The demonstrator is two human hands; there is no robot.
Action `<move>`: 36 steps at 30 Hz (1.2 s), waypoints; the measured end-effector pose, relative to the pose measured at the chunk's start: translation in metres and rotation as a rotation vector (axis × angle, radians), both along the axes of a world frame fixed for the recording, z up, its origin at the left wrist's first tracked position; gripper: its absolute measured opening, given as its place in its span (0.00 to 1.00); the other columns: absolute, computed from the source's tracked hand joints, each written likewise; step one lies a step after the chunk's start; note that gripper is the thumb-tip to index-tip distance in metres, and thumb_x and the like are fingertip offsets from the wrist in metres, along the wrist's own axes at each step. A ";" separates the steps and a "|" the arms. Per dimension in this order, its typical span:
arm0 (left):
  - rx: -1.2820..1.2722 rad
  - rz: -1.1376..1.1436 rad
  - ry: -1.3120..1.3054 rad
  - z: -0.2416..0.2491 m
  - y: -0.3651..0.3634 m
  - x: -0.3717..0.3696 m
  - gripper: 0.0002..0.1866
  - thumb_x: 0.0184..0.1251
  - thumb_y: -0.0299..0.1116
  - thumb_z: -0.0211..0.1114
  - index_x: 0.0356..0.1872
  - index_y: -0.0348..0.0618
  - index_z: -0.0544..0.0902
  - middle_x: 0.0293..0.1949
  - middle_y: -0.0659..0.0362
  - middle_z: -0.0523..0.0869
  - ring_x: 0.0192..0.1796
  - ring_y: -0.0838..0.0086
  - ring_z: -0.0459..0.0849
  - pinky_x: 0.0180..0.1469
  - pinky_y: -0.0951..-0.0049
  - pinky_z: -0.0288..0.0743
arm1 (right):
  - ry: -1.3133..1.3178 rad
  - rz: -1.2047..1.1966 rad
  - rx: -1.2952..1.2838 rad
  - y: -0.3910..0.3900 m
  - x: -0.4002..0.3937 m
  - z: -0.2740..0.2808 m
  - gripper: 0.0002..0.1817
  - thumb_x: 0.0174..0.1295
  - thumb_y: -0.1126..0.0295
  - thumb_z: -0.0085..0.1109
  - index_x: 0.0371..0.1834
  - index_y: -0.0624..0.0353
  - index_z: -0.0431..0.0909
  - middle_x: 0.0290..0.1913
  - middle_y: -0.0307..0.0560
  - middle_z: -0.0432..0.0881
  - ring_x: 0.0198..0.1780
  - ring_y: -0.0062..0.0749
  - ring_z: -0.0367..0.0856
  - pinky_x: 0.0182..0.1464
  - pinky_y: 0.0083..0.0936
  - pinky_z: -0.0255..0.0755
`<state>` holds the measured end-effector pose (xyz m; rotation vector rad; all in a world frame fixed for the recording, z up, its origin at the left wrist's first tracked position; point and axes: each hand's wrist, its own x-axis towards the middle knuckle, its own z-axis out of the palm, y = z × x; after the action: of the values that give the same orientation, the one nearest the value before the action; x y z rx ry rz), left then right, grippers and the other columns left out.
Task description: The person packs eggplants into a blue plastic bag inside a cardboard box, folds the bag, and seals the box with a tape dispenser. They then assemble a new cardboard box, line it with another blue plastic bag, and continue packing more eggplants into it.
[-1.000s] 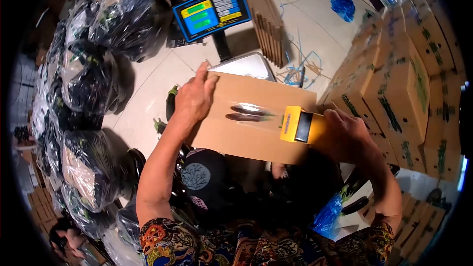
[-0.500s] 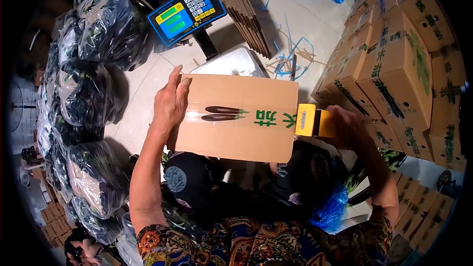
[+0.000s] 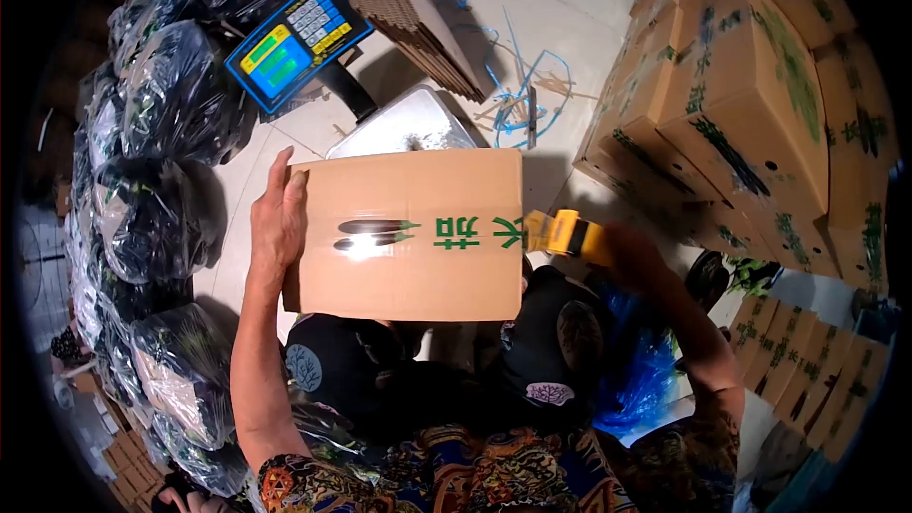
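A brown cardboard box [image 3: 408,280] rests across my lap, its upper face printed with two eggplants and green characters. My left hand [image 3: 277,218] grips its left end, fingers along the edge and thumb against the side. Beyond the opposite end, my right hand [image 3: 629,255] is closed around a yellow tape dispenser [image 3: 577,236], partly in shadow and blurred. A short stretch of clear tape [image 3: 537,231] shows between the dispenser and the box's right edge. Shiny tape also lies along the middle of the upper face.
Bagged dark produce [image 3: 152,218] is piled on the left. A scale display [image 3: 299,43] stands behind the box, above its metal platform [image 3: 408,123]. Flattened cartons [image 3: 408,14] lean beside it. Packed boxes [image 3: 741,95] are stacked at right; blue straps [image 3: 518,109] litter the floor.
The dispenser has moved off the box's right end, leaving a small gap with tape across it. The whole view has shifted, so box and scale appear further left. My left hand keeps its hold.
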<state>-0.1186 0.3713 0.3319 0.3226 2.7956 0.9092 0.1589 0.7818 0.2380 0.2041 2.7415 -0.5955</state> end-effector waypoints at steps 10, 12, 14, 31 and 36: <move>-0.058 -0.018 0.055 0.002 0.003 0.001 0.28 0.75 0.52 0.43 0.70 0.49 0.66 0.45 0.39 0.85 0.50 0.47 0.84 0.56 0.59 0.73 | -0.065 0.297 0.454 -0.081 -0.122 0.054 0.15 0.52 0.66 0.64 0.42 0.58 0.76 0.36 0.43 0.83 0.41 0.35 0.84 0.35 0.32 0.77; -0.045 -0.026 0.023 0.002 0.003 0.001 0.30 0.75 0.56 0.43 0.70 0.50 0.65 0.45 0.40 0.86 0.51 0.48 0.84 0.56 0.60 0.74 | -0.073 0.169 0.540 -0.097 -0.115 0.038 0.13 0.57 0.62 0.62 0.42 0.57 0.78 0.37 0.42 0.84 0.42 0.37 0.84 0.37 0.34 0.77; -0.044 -0.044 0.054 -0.001 0.000 -0.001 0.30 0.75 0.56 0.43 0.70 0.49 0.65 0.45 0.40 0.85 0.51 0.48 0.84 0.55 0.61 0.74 | 0.027 0.257 0.675 -0.106 -0.111 0.053 0.15 0.53 0.65 0.63 0.42 0.59 0.76 0.35 0.42 0.81 0.41 0.32 0.82 0.33 0.28 0.74; 0.039 -0.059 0.036 -0.004 0.003 0.000 0.27 0.77 0.50 0.45 0.68 0.47 0.67 0.43 0.43 0.84 0.48 0.57 0.84 0.51 0.66 0.74 | -0.347 0.523 0.467 -0.096 -0.124 0.078 0.18 0.60 0.61 0.59 0.51 0.55 0.83 0.50 0.42 0.82 0.52 0.36 0.81 0.36 0.43 0.75; -0.003 -0.027 0.079 -0.008 0.000 -0.005 0.28 0.75 0.53 0.44 0.69 0.49 0.66 0.44 0.38 0.85 0.51 0.49 0.85 0.56 0.59 0.73 | -0.334 0.628 0.481 -0.085 -0.135 -0.049 0.14 0.60 0.60 0.58 0.45 0.51 0.85 0.45 0.42 0.85 0.48 0.43 0.84 0.36 0.48 0.76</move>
<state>-0.1234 0.3712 0.3244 0.4034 2.8560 0.9058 0.0243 0.6964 0.1894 -0.4027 2.3772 0.2470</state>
